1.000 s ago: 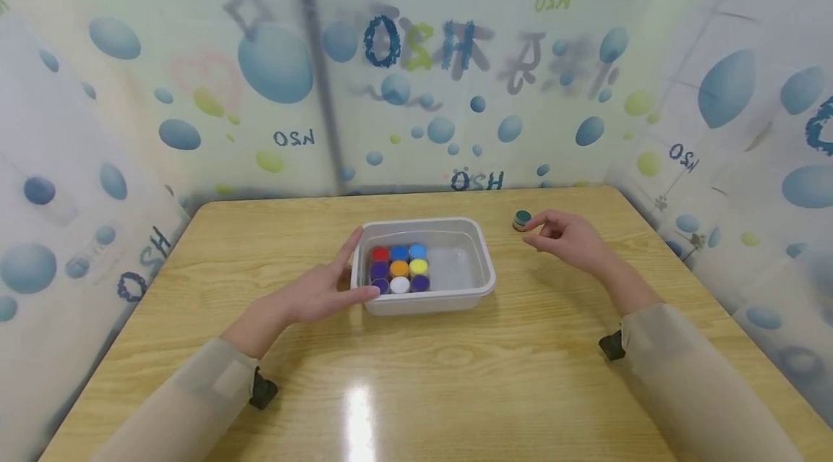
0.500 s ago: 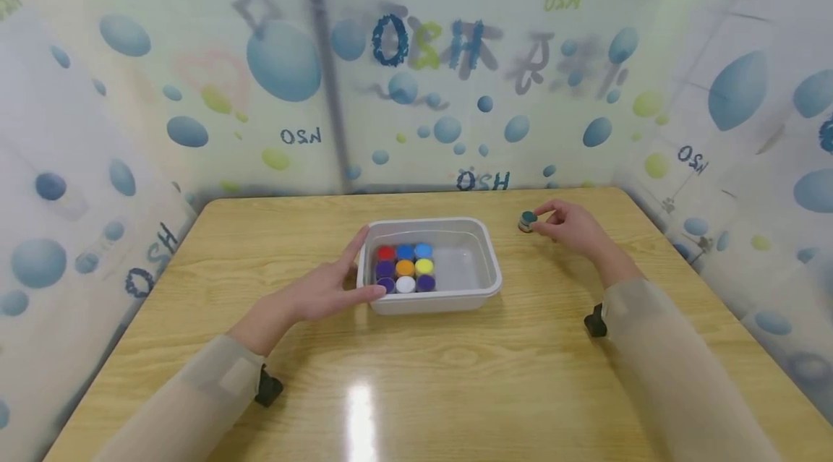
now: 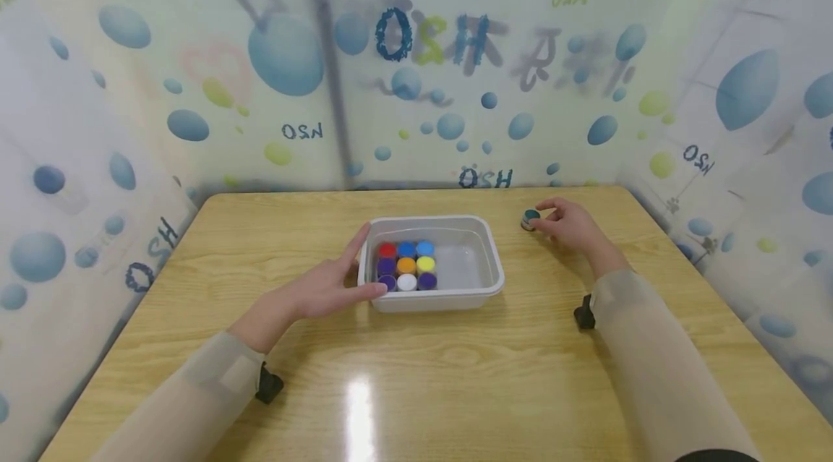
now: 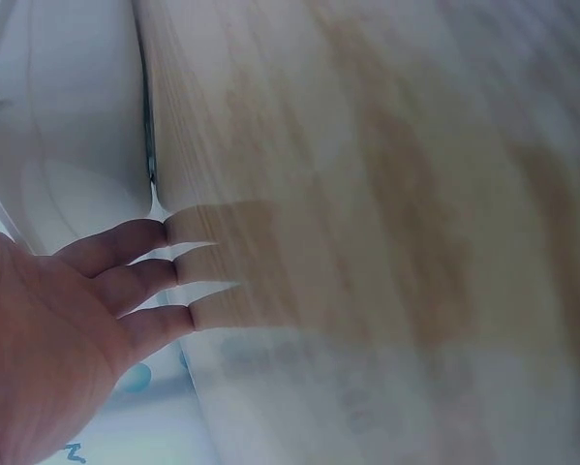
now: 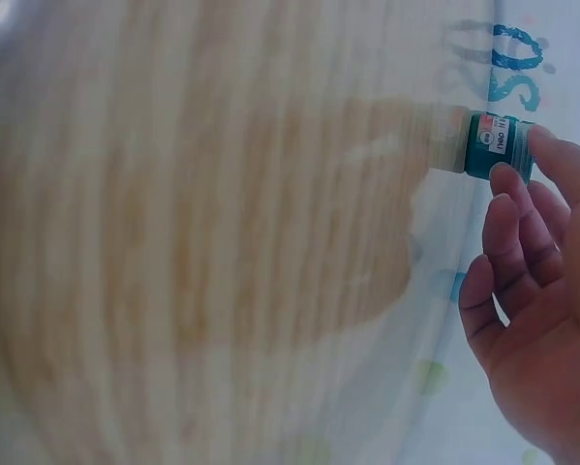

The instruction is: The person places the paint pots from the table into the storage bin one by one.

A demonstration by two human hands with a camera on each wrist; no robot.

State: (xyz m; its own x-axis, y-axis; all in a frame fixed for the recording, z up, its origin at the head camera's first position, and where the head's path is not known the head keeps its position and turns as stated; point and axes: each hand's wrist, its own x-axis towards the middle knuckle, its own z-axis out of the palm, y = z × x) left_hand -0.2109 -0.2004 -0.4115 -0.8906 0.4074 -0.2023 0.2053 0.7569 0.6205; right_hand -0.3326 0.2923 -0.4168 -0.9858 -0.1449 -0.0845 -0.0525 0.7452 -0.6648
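A white plastic tub [image 3: 465,296] stands on the table, with several small paint jars [image 3: 406,264] set in rows in its left part. Their lids are red, blue, purple, orange, yellow and white. My left hand [image 3: 319,288] rests against the tub's left end, thumb over the front rim and index finger along the side. In the left wrist view its other fingers [image 4: 139,286] extend fairly straight beside the tub. To the right, a dark green paint jar [image 3: 528,221] stands near the table's back edge. My right hand [image 3: 573,227] pinches its lid between thumb and fingertips; the label shows in the right wrist view.
The wooden table [image 3: 442,375] ends at a patterned curtain [image 3: 416,100] behind, with more curtain at both sides. The tub's right part holds no jars. A bright light reflection lies on the table near the front.
My right hand has closed in on the green jar, its thumb and fingertips now at the lid. My left hand stays at the tub. The head view has shifted slightly.
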